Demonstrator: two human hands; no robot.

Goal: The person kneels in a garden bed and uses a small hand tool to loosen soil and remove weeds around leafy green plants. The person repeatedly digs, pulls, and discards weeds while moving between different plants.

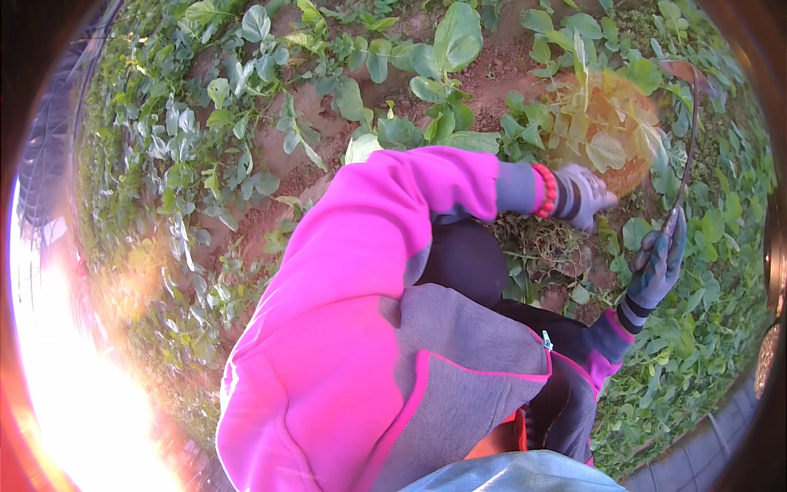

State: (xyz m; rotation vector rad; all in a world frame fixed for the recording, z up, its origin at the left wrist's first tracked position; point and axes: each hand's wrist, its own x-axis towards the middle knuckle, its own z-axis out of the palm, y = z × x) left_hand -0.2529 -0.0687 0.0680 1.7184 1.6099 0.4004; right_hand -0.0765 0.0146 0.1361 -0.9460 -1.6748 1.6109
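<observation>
My left hand [581, 195], in a striped grey glove with a red bead bracelet [545, 190] at the wrist, reaches low over the plants. Its fingers are blurred, and whether they hold anything cannot be made out. To its right, my right hand [659, 261], also gloved, is closed around the handle of a hand hoe [690, 144]. The hoe's thin, bent metal shaft rises away from me to a flat brownish blade [685, 72] above the leaves. Pulled or wilted weeds [547, 243] lie on the soil just below my left hand.
Leafy green crop plants [452, 74] grow all around, with reddish bare soil [270, 147] between them. My dark-clad knee [467, 261] is close under my left arm. A grey paved edge [707, 443] runs along the lower right. Strong sun glare [74, 369] washes out the lower left.
</observation>
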